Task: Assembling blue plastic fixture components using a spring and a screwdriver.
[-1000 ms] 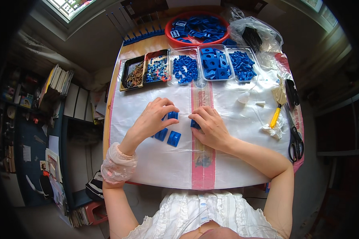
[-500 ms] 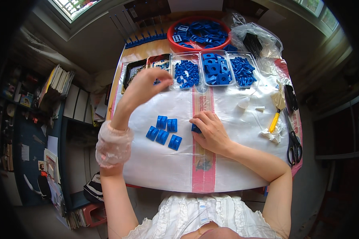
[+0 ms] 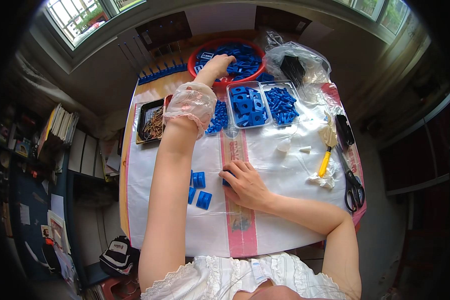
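Observation:
My left hand point(image 3: 217, 67) reaches over the red basin point(image 3: 191, 68) at the back, its bent fingers a little apart just above the blue plastic parts point(image 3: 246, 56) heaped inside. Its fingertips are partly hidden, and I see nothing held in them. At the middle of the table, my right hand point(image 3: 248, 186) is closed around a small blue plastic piece point(image 3: 228, 178), mostly covered by the fingers. Left of that hand lie several ridged blue plastic blocks point(image 3: 203, 200), some hidden behind my left forearm.
Clear trays hold square blue parts with holes point(image 3: 245, 106) and small blue pegs point(image 3: 282, 106); a black tray point(image 3: 150, 120) holds brass-coloured pins. A blue rack with upright rods point(image 3: 164, 73) stands back left. Black scissors point(image 3: 354, 192), a yellow-handled tool point(image 3: 324, 163) and a plastic bag point(image 3: 305, 57) are on the right.
My left hand has moved from above the trays forward to the red basin, and its forearm now covers some trays and blocks. My right hand keeps its hold. The whole view has shifted.

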A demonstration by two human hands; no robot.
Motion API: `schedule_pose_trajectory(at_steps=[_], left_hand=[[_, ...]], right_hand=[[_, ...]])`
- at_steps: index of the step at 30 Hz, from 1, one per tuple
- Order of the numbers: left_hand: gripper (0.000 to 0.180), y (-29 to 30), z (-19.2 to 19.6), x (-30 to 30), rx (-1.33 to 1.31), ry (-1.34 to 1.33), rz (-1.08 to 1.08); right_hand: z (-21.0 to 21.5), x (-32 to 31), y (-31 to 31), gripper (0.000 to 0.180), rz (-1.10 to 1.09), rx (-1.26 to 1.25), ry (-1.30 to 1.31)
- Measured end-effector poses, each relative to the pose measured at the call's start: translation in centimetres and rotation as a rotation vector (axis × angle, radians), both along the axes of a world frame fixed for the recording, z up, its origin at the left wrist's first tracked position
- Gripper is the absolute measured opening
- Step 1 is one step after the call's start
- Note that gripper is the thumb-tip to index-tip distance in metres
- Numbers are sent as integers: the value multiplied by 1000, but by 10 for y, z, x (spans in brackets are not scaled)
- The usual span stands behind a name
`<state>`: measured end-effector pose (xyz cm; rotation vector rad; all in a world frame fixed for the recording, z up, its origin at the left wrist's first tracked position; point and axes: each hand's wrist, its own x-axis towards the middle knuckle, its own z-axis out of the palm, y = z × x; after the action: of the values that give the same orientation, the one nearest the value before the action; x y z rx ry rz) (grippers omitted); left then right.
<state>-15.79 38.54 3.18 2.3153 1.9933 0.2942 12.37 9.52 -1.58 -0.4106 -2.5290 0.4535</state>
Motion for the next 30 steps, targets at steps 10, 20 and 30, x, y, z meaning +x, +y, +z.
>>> schedule_pose_trajectory(at_steps=[10, 20, 30], left_hand=[[40, 12, -35, -5, 154, 218, -43], [30, 8, -17, 3, 224, -175, 199], [60, 29, -23, 21, 16, -109, 231]], right_hand=[[0, -1, -1, 31, -6, 37, -26], [0, -1, 1, 30, -2, 35, -26], [0, -2, 1, 31, -4, 23, -38]])
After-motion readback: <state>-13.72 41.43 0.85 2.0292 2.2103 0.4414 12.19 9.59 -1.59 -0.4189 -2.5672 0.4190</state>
